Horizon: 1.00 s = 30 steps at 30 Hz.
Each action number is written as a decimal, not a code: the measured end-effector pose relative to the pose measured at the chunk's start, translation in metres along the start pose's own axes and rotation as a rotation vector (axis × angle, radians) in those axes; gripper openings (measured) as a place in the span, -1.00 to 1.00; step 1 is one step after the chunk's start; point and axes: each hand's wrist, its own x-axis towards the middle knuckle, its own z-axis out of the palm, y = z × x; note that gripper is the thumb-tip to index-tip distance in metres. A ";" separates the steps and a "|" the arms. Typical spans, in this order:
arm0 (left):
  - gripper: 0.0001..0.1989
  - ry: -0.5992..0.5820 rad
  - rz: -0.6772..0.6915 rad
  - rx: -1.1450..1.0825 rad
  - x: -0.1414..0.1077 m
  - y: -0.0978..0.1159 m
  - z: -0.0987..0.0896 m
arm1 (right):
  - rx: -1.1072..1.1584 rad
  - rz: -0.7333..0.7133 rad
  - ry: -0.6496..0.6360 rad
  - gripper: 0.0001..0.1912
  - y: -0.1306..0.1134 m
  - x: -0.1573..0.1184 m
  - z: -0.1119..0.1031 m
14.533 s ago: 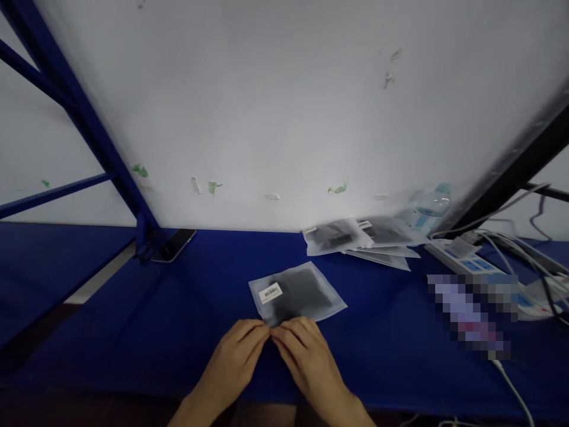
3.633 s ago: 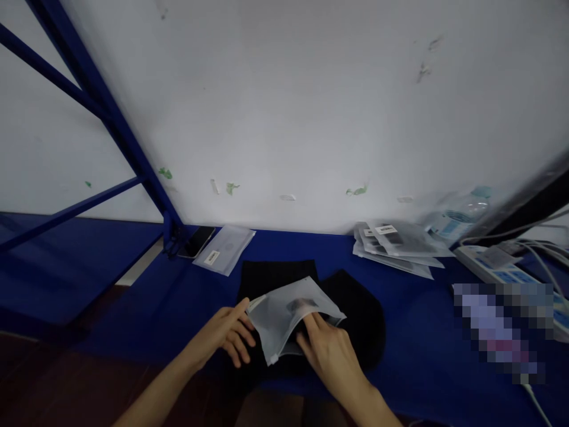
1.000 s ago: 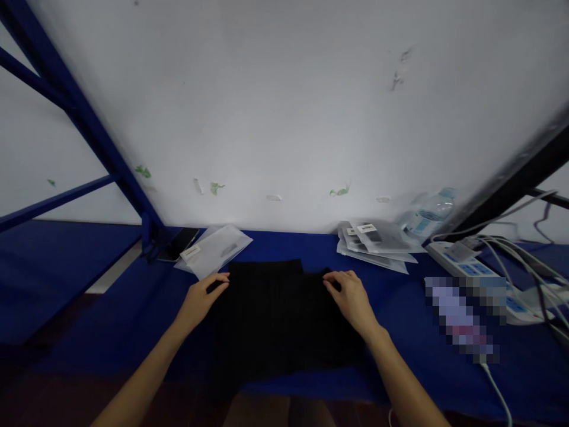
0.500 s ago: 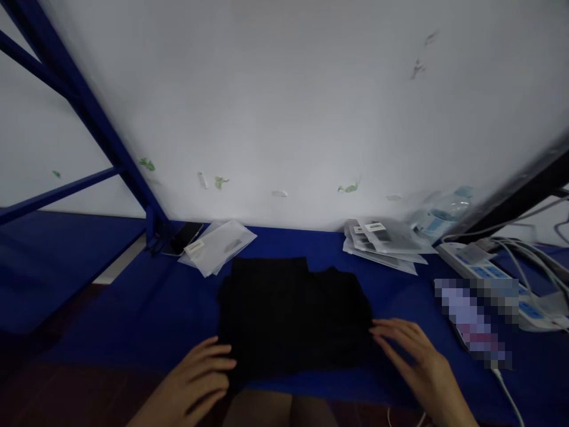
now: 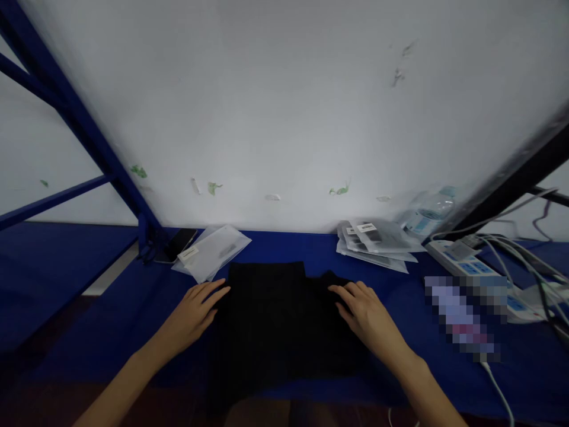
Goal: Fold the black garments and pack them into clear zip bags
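A black garment (image 5: 267, 326) lies spread on the blue tabletop in front of me. Its dark folds make the exact kind hard to tell. At its upper left edge rests my left hand (image 5: 200, 311), fingers stretched out and the tips touching the cloth. My right hand (image 5: 362, 305) lies over the upper right part, where the fabric is bunched. Its thumb and fingers are apart on the cloth. The garment's lower left part reaches down toward the table's front edge.
Clear plastic bags with labels (image 5: 216, 252) lie behind on the left, beside a dark phone (image 5: 180, 244). More bags (image 5: 377, 240) are stacked at the back right near a plastic bottle (image 5: 431, 213). A power strip with cables (image 5: 473, 270) and a blurred-out device (image 5: 462, 317) lie on the right.
Both hands have moved from the garment's lower sides up to its upper part. The right side is drawn inward and the lower left hangs further down. The view has shifted slightly.
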 end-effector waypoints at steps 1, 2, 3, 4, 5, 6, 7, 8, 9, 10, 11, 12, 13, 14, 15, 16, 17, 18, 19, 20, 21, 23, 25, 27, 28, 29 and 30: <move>-0.62 -0.012 0.012 -0.004 0.009 -0.002 -0.002 | -0.009 -0.017 -0.036 -0.73 0.001 0.007 0.002; -0.69 -0.019 0.012 -0.015 0.018 -0.004 -0.004 | -0.003 -0.024 -0.063 -0.76 0.003 0.013 0.004; -0.74 -0.017 -0.001 -0.032 0.029 -0.005 -0.008 | 0.022 -0.018 -0.081 -0.79 0.006 0.019 0.006; -0.78 -0.002 -0.032 -0.054 0.040 -0.007 -0.011 | 0.069 0.017 -0.093 -0.81 0.009 0.025 0.007; -0.79 0.028 -0.079 -0.074 0.053 -0.008 -0.015 | 0.125 0.083 -0.093 -0.82 0.014 0.032 0.007; -0.79 0.069 -0.134 -0.088 0.065 -0.010 -0.018 | 0.176 0.169 -0.080 -0.84 0.018 0.039 0.007; -0.78 0.113 -0.186 -0.095 0.077 -0.010 -0.019 | 0.212 0.261 -0.056 -0.85 0.023 0.045 0.008; -0.77 0.152 -0.227 -0.091 0.088 -0.009 -0.019 | 0.228 0.348 -0.024 -0.84 0.027 0.051 0.008; -0.76 0.190 -0.254 -0.081 0.096 -0.006 -0.018 | 0.219 0.420 0.013 -0.81 0.030 0.056 0.008; -0.76 0.226 -0.265 -0.067 0.101 0.000 -0.015 | 0.203 0.462 0.054 -0.78 0.032 0.059 0.008; -0.76 0.250 -0.249 -0.059 0.102 0.009 -0.011 | 0.201 0.466 0.091 -0.76 0.032 0.060 0.008; -0.76 0.255 -0.212 -0.061 0.100 0.020 -0.005 | 0.223 0.443 0.119 -0.76 0.031 0.059 0.007; -0.78 0.243 -0.159 -0.071 0.096 0.033 0.001 | 0.258 0.397 0.134 -0.78 0.027 0.057 0.007; -0.78 0.167 -0.032 -0.105 0.089 0.047 0.008 | 0.297 0.333 0.133 -0.79 0.023 0.054 0.008; -0.77 0.067 0.073 -0.142 0.082 0.060 0.014 | 0.327 0.264 0.121 -0.79 0.018 0.049 0.009; -0.76 -0.014 0.138 -0.176 0.075 0.071 0.021 | 0.336 0.208 0.104 -0.77 0.013 0.044 0.011; -0.75 -0.071 0.188 -0.207 0.070 0.080 0.026 | 0.319 0.179 0.088 -0.76 0.009 0.039 0.013; -0.73 -0.111 0.213 -0.228 0.067 0.087 0.031 | 0.284 0.173 0.083 -0.75 0.005 0.034 0.017; -0.70 -0.130 0.222 -0.240 0.066 0.091 0.035 | 0.244 0.179 0.085 -0.74 0.002 0.030 0.021; -0.67 -0.135 0.221 -0.244 0.068 0.093 0.039 | 0.205 0.190 0.091 -0.71 0.001 0.026 0.025; -0.63 -0.134 0.220 -0.240 0.073 0.093 0.041 | 0.173 0.199 0.098 -0.67 0.001 0.022 0.030; -0.58 -0.129 0.235 -0.221 0.089 0.090 0.045 | 0.135 0.192 0.101 -0.60 0.003 0.017 0.038; -0.57 -0.120 0.267 -0.198 0.110 0.084 0.048 | 0.119 0.167 0.100 -0.54 0.006 0.015 0.044; -0.57 -0.114 0.274 -0.182 0.130 0.078 0.054 | 0.112 0.153 0.096 -0.49 0.009 0.014 0.047; -0.56 -0.121 0.264 -0.184 0.139 0.076 0.058 | 0.111 0.151 0.094 -0.48 0.011 0.014 0.048; -0.55 -0.134 0.252 -0.191 0.146 0.074 0.062 | 0.110 0.151 0.092 -0.48 0.012 0.014 0.049; -0.53 -0.153 0.243 -0.203 0.152 0.072 0.067 | 0.110 0.151 0.090 -0.48 0.012 0.014 0.049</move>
